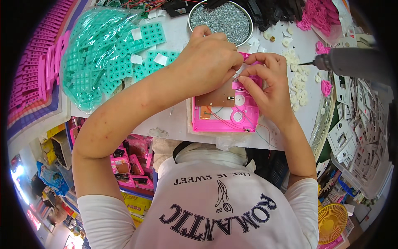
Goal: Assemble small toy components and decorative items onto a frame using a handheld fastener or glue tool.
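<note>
A pink plastic housing [226,125] lies on the table in front of me, with round white parts and thin coloured wires inside. Over its upper left part sits a brown circuit board [215,98]. My left hand [209,62] is closed over the board's far end, fingers curled and mostly hidden from above. From the right, my right hand [269,79] reaches over the housing's far right corner, its thumb and forefinger brought together close to the left fingertips. Whatever either hand pinches there is too small or covered to name.
A round tin of small screws [222,23] stands beyond my hands. Teal button pads [103,54] in clear plastic lie left. White discs [295,85] are scattered right, near a hanging grey electric screwdriver [348,62]. Pink parts [49,66] line the far left; flat white pieces [360,128] fill a bin.
</note>
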`<state>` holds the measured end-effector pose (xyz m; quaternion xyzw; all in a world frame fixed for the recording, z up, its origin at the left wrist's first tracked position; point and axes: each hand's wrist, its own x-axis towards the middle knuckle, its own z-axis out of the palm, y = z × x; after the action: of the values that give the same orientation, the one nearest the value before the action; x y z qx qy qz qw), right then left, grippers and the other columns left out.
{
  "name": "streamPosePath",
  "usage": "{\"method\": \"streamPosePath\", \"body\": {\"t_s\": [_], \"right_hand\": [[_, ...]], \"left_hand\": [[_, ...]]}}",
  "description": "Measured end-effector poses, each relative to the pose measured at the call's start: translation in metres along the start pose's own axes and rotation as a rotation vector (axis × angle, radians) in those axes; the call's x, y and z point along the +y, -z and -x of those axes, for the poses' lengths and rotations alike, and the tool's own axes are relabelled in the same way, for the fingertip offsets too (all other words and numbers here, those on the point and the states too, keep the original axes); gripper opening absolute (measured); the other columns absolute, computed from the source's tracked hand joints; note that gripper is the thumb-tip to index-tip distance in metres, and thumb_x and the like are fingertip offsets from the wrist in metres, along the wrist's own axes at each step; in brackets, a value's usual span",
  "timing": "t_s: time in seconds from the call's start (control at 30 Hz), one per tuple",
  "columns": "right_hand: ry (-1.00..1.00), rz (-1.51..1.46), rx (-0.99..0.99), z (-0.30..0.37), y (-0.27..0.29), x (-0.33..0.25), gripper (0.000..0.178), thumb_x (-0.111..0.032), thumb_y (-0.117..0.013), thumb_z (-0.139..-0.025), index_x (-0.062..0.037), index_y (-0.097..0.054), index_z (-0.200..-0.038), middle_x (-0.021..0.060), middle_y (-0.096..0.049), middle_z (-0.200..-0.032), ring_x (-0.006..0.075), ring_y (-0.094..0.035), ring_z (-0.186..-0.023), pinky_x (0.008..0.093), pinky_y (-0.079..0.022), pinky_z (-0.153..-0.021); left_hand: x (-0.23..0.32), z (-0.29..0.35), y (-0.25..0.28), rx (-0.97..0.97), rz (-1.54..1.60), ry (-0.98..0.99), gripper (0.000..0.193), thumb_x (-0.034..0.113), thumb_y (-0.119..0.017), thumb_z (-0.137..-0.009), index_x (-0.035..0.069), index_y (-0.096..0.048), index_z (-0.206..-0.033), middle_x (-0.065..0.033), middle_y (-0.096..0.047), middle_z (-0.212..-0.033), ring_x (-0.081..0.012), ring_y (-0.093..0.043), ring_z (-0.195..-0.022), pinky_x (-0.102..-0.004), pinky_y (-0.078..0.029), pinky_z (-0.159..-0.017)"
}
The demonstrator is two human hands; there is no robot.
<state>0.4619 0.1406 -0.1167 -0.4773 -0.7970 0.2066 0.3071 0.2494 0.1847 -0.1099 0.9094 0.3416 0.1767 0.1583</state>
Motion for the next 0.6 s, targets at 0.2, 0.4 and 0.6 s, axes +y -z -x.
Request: {"method": "streamPosePath", "body": {"t_s": [0.2,0.4,0.6], "right_hand": [[0.046,0.112,-0.044,-0.002,0.0,-0.005,0.012,-0.012,-0.078,-0.077,-0.0099,-0.074,-0.088,0.0037,-0.066,-0.108,0.0324,-0.049,-0.109,0.0452,-0.043,-0.095],[0.363,0.364,-0.197,0.004,0.022,-0.012,0.023,-0.011,-0.076,-0.075,-0.007,-0.073,-0.098,0.0069,-0.066,-0.109,0.0318,-0.057,-0.107,0.0452,-0.046,-0.093],[0.329,0.292,-0.112,0.025,0.005,-0.01,0.039,-0.009,-0.073,-0.074,-0.0005,-0.069,-0.112,0.0115,-0.064,-0.11,0.0318,-0.059,-0.103,0.0436,-0.049,-0.092]], "left_hand": [[-0.004,-0.002,0.006,-0.028,0.022,-0.066,0.005,0.017,-0.074,-0.083,0.014,-0.071,-0.083,0.0013,-0.066,-0.083,-0.0208,-0.06,-0.095,-0.0478,-0.035,-0.099],[-0.007,-0.001,-0.003,0.008,-0.062,-0.128,0.007,0.019,-0.075,-0.082,0.013,-0.07,-0.082,0.0024,-0.067,-0.082,-0.0196,-0.061,-0.093,-0.0469,-0.036,-0.101],[-0.003,-0.009,-0.005,-0.06,-0.186,-0.145,0.007,0.02,-0.072,-0.083,0.013,-0.07,-0.082,0.0004,-0.067,-0.079,-0.0205,-0.063,-0.09,-0.0468,-0.039,-0.098]]}}
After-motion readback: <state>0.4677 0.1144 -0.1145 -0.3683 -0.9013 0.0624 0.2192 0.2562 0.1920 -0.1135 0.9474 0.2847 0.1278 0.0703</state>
